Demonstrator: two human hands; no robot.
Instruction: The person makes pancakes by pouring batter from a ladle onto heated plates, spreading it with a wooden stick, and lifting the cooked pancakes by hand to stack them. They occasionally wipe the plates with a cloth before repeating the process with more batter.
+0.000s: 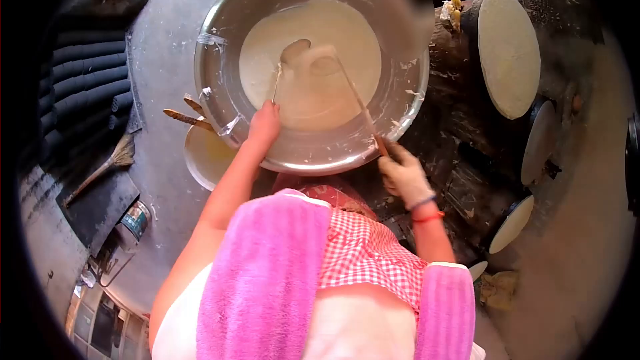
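Note:
A large steel basin (220,103) holds pale white batter (313,87). My left hand (265,123) rests at the basin's near rim, pinching a thin tool (276,83) whose end dips into the batter. My right hand (403,173) grips the long handle of a ladle (357,97); its bowl sits in the batter near the middle. Batter smears coat the inner wall of the basin.
Round griddles with thin pale sheets stand at right: a big one (508,43) and smaller ones (539,140) (512,223). A small bowl (203,157) with wooden sticks (187,119) lies left of the basin. A brush (110,163) lies on the floor at left.

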